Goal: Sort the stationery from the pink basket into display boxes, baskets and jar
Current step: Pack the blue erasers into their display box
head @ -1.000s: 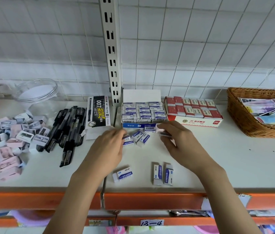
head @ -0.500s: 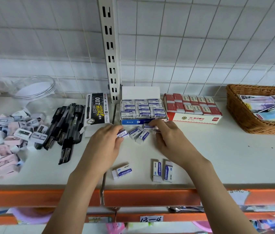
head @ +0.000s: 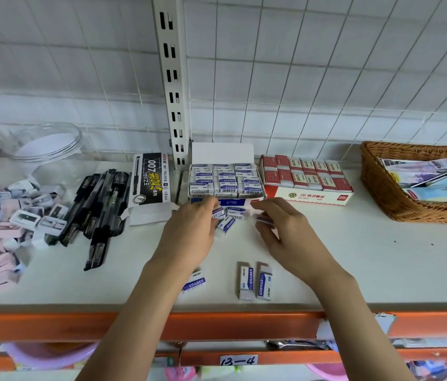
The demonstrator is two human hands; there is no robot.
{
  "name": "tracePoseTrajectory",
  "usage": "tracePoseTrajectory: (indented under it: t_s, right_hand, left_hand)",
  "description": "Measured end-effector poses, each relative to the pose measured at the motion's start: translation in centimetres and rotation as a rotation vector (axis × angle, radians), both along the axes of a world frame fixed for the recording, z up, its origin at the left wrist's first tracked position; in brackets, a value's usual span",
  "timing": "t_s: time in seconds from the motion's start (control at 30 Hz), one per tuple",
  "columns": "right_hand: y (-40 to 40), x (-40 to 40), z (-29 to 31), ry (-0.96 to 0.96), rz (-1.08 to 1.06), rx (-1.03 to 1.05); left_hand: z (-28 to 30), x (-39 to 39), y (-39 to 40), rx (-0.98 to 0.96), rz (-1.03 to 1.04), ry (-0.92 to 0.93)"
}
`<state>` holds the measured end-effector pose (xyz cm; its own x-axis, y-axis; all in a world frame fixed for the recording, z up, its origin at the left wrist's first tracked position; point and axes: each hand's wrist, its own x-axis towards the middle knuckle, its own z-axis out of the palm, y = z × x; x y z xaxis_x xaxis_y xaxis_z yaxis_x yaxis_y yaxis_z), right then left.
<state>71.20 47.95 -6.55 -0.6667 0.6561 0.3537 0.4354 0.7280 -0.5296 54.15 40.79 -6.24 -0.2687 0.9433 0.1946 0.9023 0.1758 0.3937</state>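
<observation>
My left hand (head: 189, 232) pinches a blue-and-white eraser (head: 218, 213) just in front of the blue eraser display box (head: 226, 181), which is packed with the same erasers. My right hand (head: 285, 229) holds another eraser (head: 264, 220) between thumb and fingers to the right. Two loose erasers (head: 232, 219) lie between my hands. Nearer the shelf edge lie a pair of erasers (head: 255, 280) and a single one (head: 194, 283), partly under my left wrist.
A red eraser box (head: 306, 178) stands right of the blue one, a wicker basket (head: 381, 188) with packets far right. Black pens (head: 98, 207) and an open 007 pen box (head: 152, 180) lie left, then a sharpener pile (head: 10, 215) and a clear jar (head: 43, 145).
Both hands moved up toward the blue display box, each keeping hold of an eraser. The loose erasers on the shelf stayed in place.
</observation>
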Motion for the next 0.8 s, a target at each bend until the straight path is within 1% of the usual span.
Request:
tracePoseTrajectory:
  t_s: [0.1, 0.27, 0.37, 0.47, 0.63, 0.73, 0.8]
  right_hand:
    - [0.4, -1.6, 0.1, -0.001, 0.055, 0.029]
    - [1.0, -3.7, 0.2, -0.059, 0.107, 0.082]
    - [1.1, -4.0, 0.0, -0.064, 0.057, 0.065]
    - [0.6, -3.9, -0.1, -0.068, 0.022, 0.055]
    - [0.5, -3.6, 0.4, -0.149, 0.0, 0.057]
    - [0.2, -2.7, 0.6, -0.208, 0.011, -0.007]
    - [-0.1, -2.3, 0.8, -0.202, -0.014, -0.071]
  left_hand:
    - [-0.1, 0.0, 0.0, -0.032, -0.003, 0.017]
    - [0.2, -0.9, -0.8, -0.056, 0.047, 0.058]
    - [0.3, -1.6, -1.6, -0.062, 0.072, 0.067]
    - [0.5, -1.7, -1.9, -0.077, 0.036, 0.06]
    - [0.9, -2.2, -2.5, -0.091, -0.023, 0.08]
    - [1.0, -2.9, -2.7, -0.1, -0.025, 0.044]
    - [0.9, -3.1, -2.6, -0.059, -0.013, 0.063]
